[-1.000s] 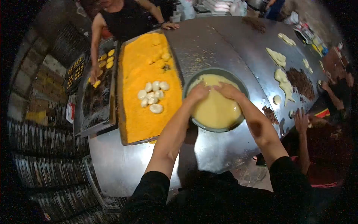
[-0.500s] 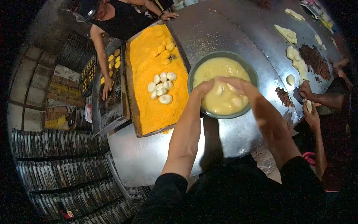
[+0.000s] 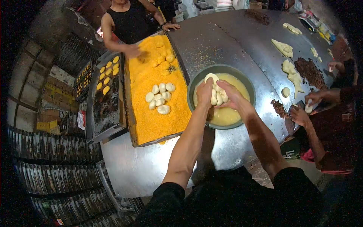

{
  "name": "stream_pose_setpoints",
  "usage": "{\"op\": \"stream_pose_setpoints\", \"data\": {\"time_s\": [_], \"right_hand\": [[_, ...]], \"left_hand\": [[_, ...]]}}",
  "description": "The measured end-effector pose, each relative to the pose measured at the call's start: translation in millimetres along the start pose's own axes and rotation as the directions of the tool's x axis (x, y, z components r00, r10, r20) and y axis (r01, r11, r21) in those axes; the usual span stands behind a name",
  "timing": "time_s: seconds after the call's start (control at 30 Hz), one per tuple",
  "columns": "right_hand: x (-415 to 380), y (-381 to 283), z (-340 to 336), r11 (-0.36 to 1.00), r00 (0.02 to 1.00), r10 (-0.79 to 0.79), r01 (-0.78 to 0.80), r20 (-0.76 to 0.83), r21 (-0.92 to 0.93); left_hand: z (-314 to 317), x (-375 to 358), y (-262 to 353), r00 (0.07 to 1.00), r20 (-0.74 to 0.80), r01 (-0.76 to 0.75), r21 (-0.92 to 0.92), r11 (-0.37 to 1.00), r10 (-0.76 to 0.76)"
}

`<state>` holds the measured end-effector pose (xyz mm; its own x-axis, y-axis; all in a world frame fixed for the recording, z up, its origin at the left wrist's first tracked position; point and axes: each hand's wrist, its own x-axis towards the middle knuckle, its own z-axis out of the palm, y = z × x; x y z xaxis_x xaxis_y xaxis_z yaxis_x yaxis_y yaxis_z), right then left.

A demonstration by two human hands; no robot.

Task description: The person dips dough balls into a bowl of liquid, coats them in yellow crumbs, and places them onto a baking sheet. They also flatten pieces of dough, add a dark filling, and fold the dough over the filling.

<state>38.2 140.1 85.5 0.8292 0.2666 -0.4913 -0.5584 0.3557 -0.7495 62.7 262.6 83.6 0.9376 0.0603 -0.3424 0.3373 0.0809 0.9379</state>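
Note:
Between them, my left hand (image 3: 204,95) and my right hand (image 3: 234,99) cup several pale dough balls (image 3: 217,95), fingers curled round them from both sides. They hold the balls just above the yellowish liquid (image 3: 226,119) in a round grey-green bowl (image 3: 252,87). Left of the bowl lies a long tray (image 3: 133,130) spread with orange crumbs (image 3: 157,126). A cluster of wet, pale dough balls (image 3: 162,97) rests on the crumbs, and several crumb-coated balls (image 3: 165,65) sit farther back.
A dark baking tray (image 3: 104,117) with rows of orange pieces stands at the left. Opposite, a person (image 3: 128,22) reaches over the crumbs. At the right, another person's hands (image 3: 304,111) hold a dough piece near dough strips (image 3: 291,73) and brown filling (image 3: 310,72). Racked trays (image 3: 56,147) stand lower left.
My hands have lifted the dough balls up out of the liquid. The person opposite has moved one hand from the baking tray to above the crumbs. The view has shifted slightly.

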Motion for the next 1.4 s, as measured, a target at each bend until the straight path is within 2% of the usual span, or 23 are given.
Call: {"op": "stream_pose_setpoints", "data": {"time_s": [0.2, 0.3, 0.33, 0.37, 0.4, 0.47, 0.53, 0.63, 0.73, 0.8, 0.9, 0.93, 0.97, 1.0, 1.07, 1.1, 1.13, 1.2, 1.23, 1.27, 1.3, 1.33, 1.4], "right_hand": [[-33.3, -7.3, 21.3, 0.981, 0.982, -0.168, 0.158, -0.091, -0.111], [-27.5, 7.2, 2.7, 0.993, 0.993, -0.115, 0.115, -0.036, -0.007], [-30.8, 4.4, 8.8, 0.99, 0.987, -0.14, 0.14, -0.084, -0.008], [-32.2, 5.7, 13.9, 0.989, 0.98, -0.147, 0.148, -0.135, 0.002], [-28.1, 9.3, 11.9, 0.991, 0.981, -0.136, 0.137, -0.137, -0.002], [-19.9, 19.2, 0.6, 0.994, 0.973, -0.111, 0.111, -0.202, -0.015], [-31.4, 12.4, 13.8, 0.988, 0.973, -0.139, 0.124, -0.183, -0.091], [-49.5, 0.3, 57.6, 0.969, 0.953, -0.244, 0.233, -0.181, -0.08], [-40.5, -6.1, 103.0, 0.926, 0.927, -0.373, 0.37, -0.033, -0.077], [-18.6, -2.2, 127.4, 0.927, 0.929, -0.368, 0.369, 0.034, -0.058], [48.1, 18.8, 150.6, 0.967, 0.927, -0.241, 0.255, 0.288, -0.012], [63.9, 24.0, 162.6, 0.986, 0.949, -0.158, 0.165, 0.273, -0.004], [76.0, 26.8, 171.2, 0.997, 0.963, -0.076, 0.077, 0.257, 0.003], [83.6, 30.1, 175.3, 0.996, 0.959, -0.083, 0.087, 0.27, -0.001], [90.2, 42.0, 178.3, 0.979, 0.99, -0.139, 0.139, 0.012, -0.146], [88.9, 45.3, 171.2, 0.962, 0.972, -0.235, 0.234, 0.009, -0.142], [81.6, 45.4, 159.5, 0.961, 0.971, -0.239, 0.237, 0.004, -0.141], [64.0, 38.4, 127.0, 0.775, 0.887, -0.461, 0.417, 0.026, -0.475], [59.6, 30.8, 104.0, 0.775, 0.886, -0.463, 0.413, 0.014, -0.478], [53.1, 22.3, 78.2, 0.626, 0.846, -0.534, 0.403, 0.011, -0.667], [46.9, 15.6, 57.9, 0.446, 0.802, -0.596, 0.355, 0.023, -0.822], [49.0, 9.6, 41.7, 0.448, 0.8, -0.6, 0.339, 0.002, -0.827], [65.7, 6.0, 0.1, 0.218, 0.813, -0.582, 0.133, -0.02, -0.967]], "left_hand": [[8.6, 8.1, -12.6, 0.996, 0.07, -0.034, -0.27, 0.962, 0.054], [5.8, 5.8, -34.0, 0.99, 0.137, 0.034, -0.153, 0.988, -0.012], [7.1, 11.8, -17.8, 0.985, 0.173, 0.035, -0.097, 0.995, -0.018], [11.0, 1.1, -16.2, 0.987, 0.151, -0.005, -0.26, 0.966, 0.046], [11.3, 2.6, -18.9, 0.989, 0.146, 0.003, -0.265, 0.964, 0.037], [10.0, 7.3, -31.3, 0.98, 0.197, -0.012, -0.125, 0.992, 0.037], [10.2, 4.8, -29.8, 0.971, 0.238, 0.064, -0.355, 0.933, 0.024], [-5.1, -9.6, -9.9, 0.966, 0.22, 0.01, -0.548, 0.836, 0.132], [-53.2, -25.2, 30.3, 0.965, 0.098, -0.161, -0.51, 0.845, 0.243], [-97.6, -32.4, 51.7, 0.97, 0.069, -0.178, -0.445, 0.878, 0.231], [-152.0, 9.3, 32.9, 0.969, -0.092, -0.247, -0.479, 0.842, 0.231], [-170.6, 20.2, 29.2, 0.972, -0.09, -0.231, -0.526, 0.819, 0.216], [-194.8, 55.9, 4.7, 0.989, -0.058, -0.145, -0.422, 0.895, 0.133], [-205.8, 62.3, -0.1, 0.987, -0.065, -0.161, -0.421, 0.892, 0.147], [-219.8, 57.5, -11.5, 0.993, -0.114, -0.086, -0.418, 0.904, 0.042], [-214.8, 15.0, 18.9, 0.977, -0.214, -0.041, -0.212, 0.976, -0.005], [-202.0, -1.2, 22.1, 0.952, -0.295, -0.144, -0.187, 0.972, 0.084], [-180.1, 15.9, -17.5, 0.901, -0.252, -0.335, 0.111, 0.936, 0.353], [-165.0, 4.5, -11.3, 0.899, -0.134, -0.393, 0.172, 0.903, 0.417], [-147.1, -7.0, -5.3, 0.884, -0.008, -0.454, 0.221, 0.863, 0.467], [-125.3, -9.5, -3.5, 0.89, 0.083, -0.455, 0.205, 0.867, 0.447], [-105.6, 5.0, -13.5, 0.891, 0.103, -0.453, 0.195, 0.87, 0.441], [-65.6, 36.2, -33.5, 0.811, 0.314, -0.585, 0.417, 0.695, 0.494]]}}
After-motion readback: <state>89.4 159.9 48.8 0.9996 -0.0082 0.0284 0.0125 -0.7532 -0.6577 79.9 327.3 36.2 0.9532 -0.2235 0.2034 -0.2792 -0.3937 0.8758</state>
